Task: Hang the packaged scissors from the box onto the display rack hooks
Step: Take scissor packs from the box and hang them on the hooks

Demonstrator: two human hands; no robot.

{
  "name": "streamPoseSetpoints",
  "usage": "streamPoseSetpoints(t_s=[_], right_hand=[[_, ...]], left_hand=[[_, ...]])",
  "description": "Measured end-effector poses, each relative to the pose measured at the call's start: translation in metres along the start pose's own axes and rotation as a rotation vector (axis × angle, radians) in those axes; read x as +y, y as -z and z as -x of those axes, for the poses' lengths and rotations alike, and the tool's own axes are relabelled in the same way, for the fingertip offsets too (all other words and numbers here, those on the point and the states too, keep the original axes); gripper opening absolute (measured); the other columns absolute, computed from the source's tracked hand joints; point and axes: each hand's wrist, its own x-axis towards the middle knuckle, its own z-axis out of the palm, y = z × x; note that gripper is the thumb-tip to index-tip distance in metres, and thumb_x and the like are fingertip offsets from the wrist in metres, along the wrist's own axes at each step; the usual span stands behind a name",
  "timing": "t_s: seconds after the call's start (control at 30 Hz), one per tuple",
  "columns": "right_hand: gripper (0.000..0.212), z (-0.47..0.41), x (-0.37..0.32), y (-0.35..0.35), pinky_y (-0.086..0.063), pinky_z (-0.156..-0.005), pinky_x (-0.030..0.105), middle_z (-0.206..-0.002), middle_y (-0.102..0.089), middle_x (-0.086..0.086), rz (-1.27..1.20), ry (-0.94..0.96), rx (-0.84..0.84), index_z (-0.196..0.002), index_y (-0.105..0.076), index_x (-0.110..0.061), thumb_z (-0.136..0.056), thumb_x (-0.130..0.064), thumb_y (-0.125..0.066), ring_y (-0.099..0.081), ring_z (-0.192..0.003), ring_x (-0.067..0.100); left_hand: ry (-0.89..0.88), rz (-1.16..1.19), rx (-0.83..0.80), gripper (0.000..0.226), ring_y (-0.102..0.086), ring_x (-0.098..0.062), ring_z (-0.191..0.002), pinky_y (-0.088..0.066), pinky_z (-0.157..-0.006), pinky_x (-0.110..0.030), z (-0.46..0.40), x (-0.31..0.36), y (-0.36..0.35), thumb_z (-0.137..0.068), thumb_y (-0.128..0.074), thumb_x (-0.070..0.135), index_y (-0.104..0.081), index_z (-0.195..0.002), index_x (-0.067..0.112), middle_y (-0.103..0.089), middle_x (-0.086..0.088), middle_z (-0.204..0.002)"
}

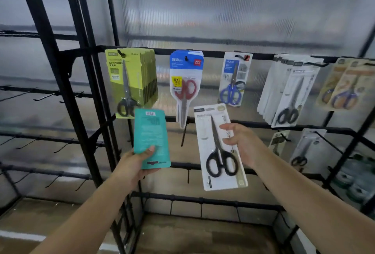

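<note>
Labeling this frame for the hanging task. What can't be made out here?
- Teal package, head view: only its printed back shows, in the left hand; contents hidden.
- Source box: outside the frame.
- Right-edge packs: blurred and cut by the edge.
- White package in the right hand: label text too small; fingers behind the card hidden.
- Lower-right packs: motion-blurred.

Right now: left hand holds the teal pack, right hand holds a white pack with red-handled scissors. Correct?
Not quite. The scissors in the white pack have black handles, not red, as the head view shows. The rest stands: the left hand holds the teal pack, the right hand the white one.
</note>
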Motion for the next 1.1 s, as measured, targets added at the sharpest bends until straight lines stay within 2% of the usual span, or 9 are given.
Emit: streamPoseSetpoints(t_s=[0.23, 0.33, 0.4, 0.5, 0.63, 0.73, 0.8, 0.93, 1.1], right_hand=[[0.051, 0.023, 0.011, 0.047, -0.045, -0.096, 0.055, -0.133, -0.056, 0.005, 0.145, 0.152, 0.304, -0.087, -0.067, -0.034, -0.080, 0.015, -0.055, -0.057, -0.112, 0.037], [0.063, 0.038, 0.010, 0.064, -0.051, -0.092, 0.034, -0.143, -0.045, -0.005, 0.182, 0.203, 0.419, -0.102, -0.062, -0.046, -0.082, 0.013, -0.055, -0.050, -0.122, 0.031], [0.068, 0.045, 0.011, 0.074, -0.044, -0.093, 0.037, -0.142, -0.045, -0.011, 0.136, 0.219, 0.466, -0.122, -0.055, -0.043, -0.084, 0.013, -0.053, -0.045, -0.120, 0.035], [0.075, 0.050, 0.013, 0.091, -0.050, -0.093, 0.046, -0.121, -0.058, -0.011, 0.072, 0.259, 0.481, -0.137, -0.043, -0.038, -0.084, 0.015, -0.050, -0.065, -0.099, 0.022], [0.063, 0.055, 0.005, 0.111, -0.050, -0.070, 0.028, -0.089, -0.071, -0.016, 0.108, 0.359, 0.545, -0.102, -0.059, -0.046, -0.084, 0.013, -0.046, -0.067, -0.085, 0.006], [0.052, 0.056, -0.006, 0.124, -0.050, -0.068, 0.028, -0.079, -0.070, -0.016, 0.103, 0.409, 0.615, -0.087, -0.057, -0.046, -0.086, 0.006, -0.049, -0.067, -0.073, 0.000], [0.048, 0.052, -0.014, 0.132, -0.053, -0.073, 0.031, -0.084, -0.071, -0.013, 0.094, 0.461, 0.641, -0.098, -0.057, -0.042, -0.087, 0.004, -0.050, -0.067, -0.079, 0.004], [0.056, 0.043, -0.039, 0.146, -0.050, -0.058, 0.010, -0.095, -0.069, -0.014, 0.132, 0.566, 0.654, -0.137, -0.044, -0.027, -0.089, 0.001, -0.053, -0.065, -0.077, -0.004], [0.065, 0.026, -0.068, 0.165, -0.049, -0.095, 0.024, -0.141, -0.042, -0.005, 0.130, 0.670, 0.588, -0.143, -0.036, -0.022, -0.087, 0.007, -0.053, -0.049, -0.125, 0.016]], left_hand=[[0.102, -0.037, -0.086, 0.021, -0.069, -0.024, -0.084, -0.059, -0.054, -0.034, -0.007, -0.026, -0.033, -0.083, -0.065, 0.011, -0.065, -0.104, 0.010, -0.071, -0.010, -0.098], [0.125, -0.061, -0.095, 0.023, -0.069, -0.022, -0.080, -0.054, -0.055, -0.032, -0.009, -0.038, -0.045, -0.080, -0.068, 0.014, -0.065, -0.103, 0.012, -0.072, -0.009, -0.095], [0.153, -0.064, -0.101, 0.021, -0.070, -0.020, -0.074, -0.053, -0.054, -0.030, -0.010, -0.047, -0.053, -0.078, -0.071, 0.014, -0.065, -0.098, 0.012, -0.074, -0.006, -0.087], [0.215, -0.041, -0.120, 0.017, -0.071, -0.020, -0.069, -0.055, -0.050, -0.030, -0.007, -0.059, -0.065, -0.078, -0.071, 0.010, -0.064, -0.093, 0.010, -0.074, -0.005, -0.075], [0.271, -0.018, -0.128, 0.011, -0.067, -0.024, -0.075, -0.055, -0.057, -0.036, -0.002, -0.074, -0.081, -0.081, -0.068, 0.006, -0.063, -0.090, 0.009, -0.073, -0.006, -0.070], [0.302, -0.038, -0.136, 0.010, -0.065, -0.028, -0.080, -0.055, -0.074, -0.042, 0.004, -0.082, -0.097, -0.082, -0.067, 0.007, -0.062, -0.091, 0.007, -0.072, -0.011, -0.079], [0.312, -0.049, -0.140, 0.010, -0.065, -0.030, -0.083, -0.052, -0.082, -0.045, 0.006, -0.085, -0.108, -0.083, -0.067, 0.007, -0.063, -0.092, 0.007, -0.070, -0.013, -0.084], [0.299, -0.042, -0.123, 0.011, -0.067, -0.026, -0.077, -0.056, -0.066, -0.039, 0.005, -0.083, -0.136, -0.081, -0.069, 0.007, -0.063, -0.089, 0.009, -0.073, -0.007, -0.069], [0.223, -0.034, -0.143, 0.018, -0.069, -0.024, -0.079, -0.054, -0.065, -0.037, -0.001, -0.073, -0.169, -0.079, -0.071, 0.013, -0.064, -0.096, 0.012, -0.074, -0.009, -0.085]])
